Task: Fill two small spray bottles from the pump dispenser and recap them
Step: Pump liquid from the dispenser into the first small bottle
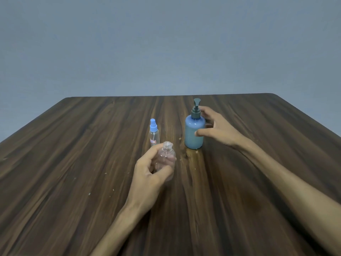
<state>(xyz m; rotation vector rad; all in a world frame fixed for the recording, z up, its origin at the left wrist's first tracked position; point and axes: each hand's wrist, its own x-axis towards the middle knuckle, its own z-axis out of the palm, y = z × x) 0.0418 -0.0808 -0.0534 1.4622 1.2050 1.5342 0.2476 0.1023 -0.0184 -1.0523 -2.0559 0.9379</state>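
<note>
A light blue pump dispenser [194, 133] with a dark pump head stands upright near the middle of the wooden table [73, 163]. My right hand [216, 129] is spread beside it on the right, thumb in front of its body, fingers behind its neck; I cannot tell whether they touch. My left hand [149, 172] grips an uncapped clear small bottle [167, 156], held upright with its threaded neck open. A second clear spray bottle [154, 133] with a blue spray cap stands just behind it, left of the dispenser.
Small pale specks lie scattered on the table around the bottles. A plain grey wall rises behind the table's far edge. No loose cap is in view.
</note>
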